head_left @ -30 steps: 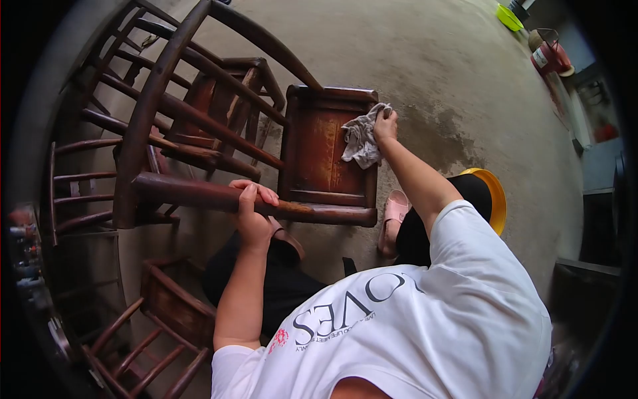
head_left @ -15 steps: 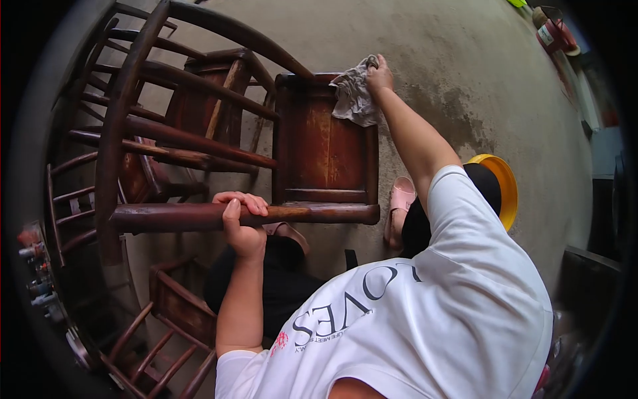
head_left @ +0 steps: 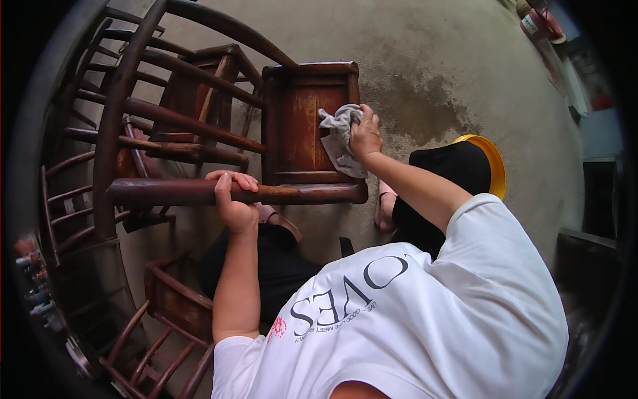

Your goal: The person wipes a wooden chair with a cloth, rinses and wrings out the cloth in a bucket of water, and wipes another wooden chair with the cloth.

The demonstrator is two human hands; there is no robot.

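Note:
A dark reddish-brown wooden chair (head_left: 299, 126) lies in front of me with its seat panel facing me and its slatted back stretching to the left. My left hand (head_left: 236, 203) is wrapped around the chair's near rail, left of the seat. In my right hand (head_left: 367, 138) is a crumpled grey cloth (head_left: 342, 126), gripped between the fingers. The cloth rests against the right side of the seat, and its loose end hangs toward the seat's near right corner.
Another wooden chair (head_left: 193, 100) stands behind the slats. A smaller chair (head_left: 179, 306) is at lower left. A yellow rim (head_left: 495, 166) shows by my right leg. There is a dark wet patch (head_left: 425, 110) on the concrete floor. Assorted items line the right wall.
My right hand has drawn the cloth from the seat's far right corner down toward its near right side. My left hand stays on the rail. The view has shifted slightly.

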